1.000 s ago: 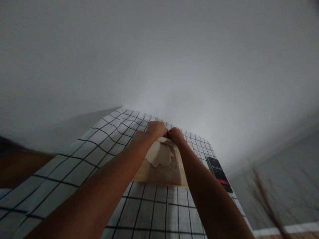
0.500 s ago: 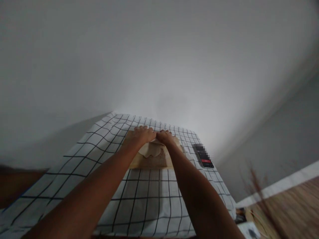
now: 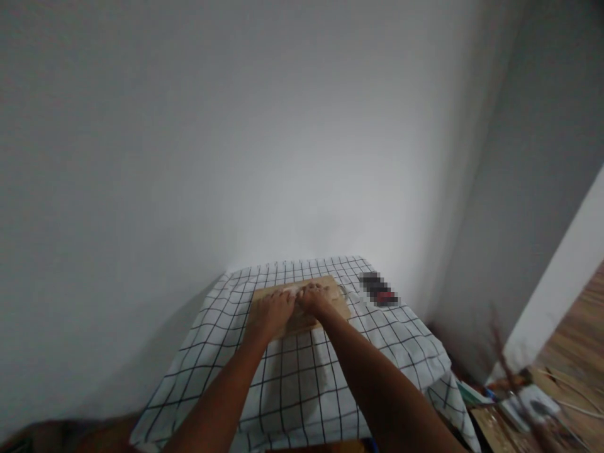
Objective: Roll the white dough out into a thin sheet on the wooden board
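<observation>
- A white tablecloth with black grid lines [image 3: 295, 384] covers the table surface and hangs in folds at its right corner.
- A pale, rectangular wooden board [image 3: 340, 301] lies on the cloth, below a plain white wall [image 3: 292, 138].
- A dark, rectangular phone with a red patch [image 3: 377, 288] lies on the cloth to the right of the board, apart from it; its screen is pixelated.
- At lower right, loose items, including a white flat object [image 3: 531, 406], lie near a brown wood-grain floor [image 3: 587, 327]. Thin brown strands [image 3: 501, 352], blurred, cross the view in front of them.
- The sheet of pale dough [image 3: 292, 289] is on the board, under and between the hands. Both hands obstruct the view; only a small portion shows.
- Compared with 0.5 s ago, the dough's scalloped near edge is hidden, the board's far edge shows beyond the hands, and more floor is in view.
- Left hand [image 3: 277, 308]: palm down on the board's left half, forearm extended forward, fingers pointing away from the person.
- Right hand [image 3: 314, 298]: beside the left, palm down, fingers slightly bent, forearm angled inward from the right.
- Whether either hand's fingers grip the dough or only press it cannot be told.
</observation>
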Demonstrator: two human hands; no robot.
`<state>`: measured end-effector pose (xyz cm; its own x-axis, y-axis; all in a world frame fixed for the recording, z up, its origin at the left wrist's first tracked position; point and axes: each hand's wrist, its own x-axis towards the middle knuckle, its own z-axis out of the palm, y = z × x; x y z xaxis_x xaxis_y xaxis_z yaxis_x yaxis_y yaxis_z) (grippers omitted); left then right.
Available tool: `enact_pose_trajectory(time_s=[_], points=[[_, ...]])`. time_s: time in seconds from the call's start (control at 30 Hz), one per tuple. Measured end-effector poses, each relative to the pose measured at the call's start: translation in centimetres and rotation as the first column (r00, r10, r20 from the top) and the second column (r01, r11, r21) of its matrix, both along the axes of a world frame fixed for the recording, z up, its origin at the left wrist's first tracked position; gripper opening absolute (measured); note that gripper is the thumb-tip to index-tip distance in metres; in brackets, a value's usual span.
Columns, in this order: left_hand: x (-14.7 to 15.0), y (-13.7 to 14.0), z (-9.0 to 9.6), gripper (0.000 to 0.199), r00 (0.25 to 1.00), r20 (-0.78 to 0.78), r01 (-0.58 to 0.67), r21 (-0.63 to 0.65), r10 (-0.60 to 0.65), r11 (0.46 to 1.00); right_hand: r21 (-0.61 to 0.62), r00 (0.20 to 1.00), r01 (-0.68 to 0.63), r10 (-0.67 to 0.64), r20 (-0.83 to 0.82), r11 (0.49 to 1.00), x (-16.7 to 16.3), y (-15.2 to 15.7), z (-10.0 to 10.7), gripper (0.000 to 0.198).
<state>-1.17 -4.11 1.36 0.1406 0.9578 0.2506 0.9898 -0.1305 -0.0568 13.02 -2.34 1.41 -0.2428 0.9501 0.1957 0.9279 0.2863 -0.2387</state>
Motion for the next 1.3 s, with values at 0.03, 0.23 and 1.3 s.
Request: enact_pose_trajectory(time_s=[0.03,0.23,1.3], points=[[0.0,-0.4,0.0,0.047,1.000,-0.003,0.002,-0.005,-0.002,1.000,-0.003,1.000,0.011,-0.011,-0.014,1.000,0.0,-0.3,-0.1,0.037],[-0.9,-1.9,-1.0,0.047,0.997,0.003,0.074,-0.088,-0.074,0.993,-0.005,0.999,0.011,-0.011,-0.043,1.000,0.8,-2.6,-1.2,0.043],[-4.4,4.9,-1.6,0.050,0.997,0.018,0.077,-0.002,-0.077,0.997,0.060,0.978,-0.196,0.191,0.087,0.979,-4.4,5.0,-1.6,0.030]])
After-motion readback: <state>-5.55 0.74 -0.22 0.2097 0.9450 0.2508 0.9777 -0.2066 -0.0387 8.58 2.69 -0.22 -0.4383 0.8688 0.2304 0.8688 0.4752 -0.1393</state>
